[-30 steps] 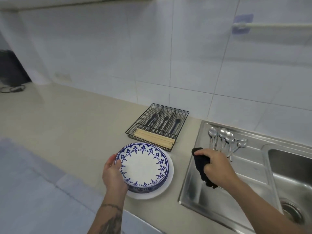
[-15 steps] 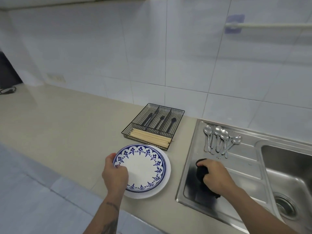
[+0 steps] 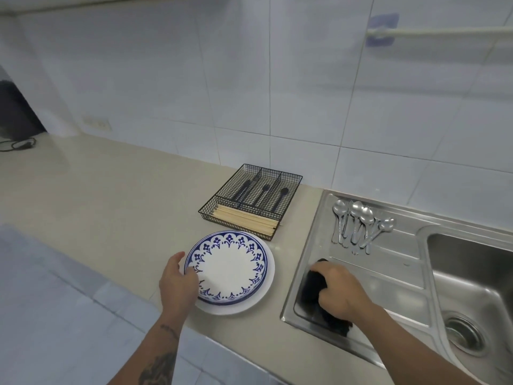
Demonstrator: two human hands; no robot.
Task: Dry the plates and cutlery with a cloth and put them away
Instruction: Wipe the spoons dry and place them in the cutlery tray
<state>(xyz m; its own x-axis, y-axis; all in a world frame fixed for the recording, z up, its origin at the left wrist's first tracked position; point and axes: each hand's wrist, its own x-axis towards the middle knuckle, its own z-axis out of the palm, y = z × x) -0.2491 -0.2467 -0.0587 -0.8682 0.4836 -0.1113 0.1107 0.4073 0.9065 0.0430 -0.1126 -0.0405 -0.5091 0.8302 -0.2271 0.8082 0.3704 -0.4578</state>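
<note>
So the left hand [image 3: 177, 284] is gripping the near-left rim of the round white plate with the blue floral border [image 3: 227, 266], fingers [image 3: 191, 272] curling over the edge at about its 8 o'clock. That plate is sitting on top of a plain white round plate [image 3: 268, 287], and both are resting on the beige stone surface [image 3: 111, 207], just left of the steel sink drainboard [image 3: 388, 276].

The right hand [image 3: 342, 291] is clutching a bunched-up black cloth [image 3: 312, 287] and pressing it down onto the drainboard, fingers wrapping around it, with some of the cloth poking out below the wrist.

At 12 o'clock from the plates, just beside them, a black wire-mesh cutlery tray [image 3: 251, 201] is holding black-handled cutlery [image 3: 263, 194] in its three back compartments and a bundle of pale wooden chopsticks [image 3: 245, 220] lying across the front one. At 12 o'clock from the cloth hand, a cluster of shiny silver spoons [image 3: 358, 226] is lying on the drainboard, bowls toward the wall, well apart from the cloth. The sink basin [image 3: 472, 287] is sitting at 3 o'clock. A white tiled wall [image 3: 249, 93] is running behind everything, with a white rail [image 3: 444, 30] up at 1 o'clock. No readable writing anywhere I can make out.
</note>
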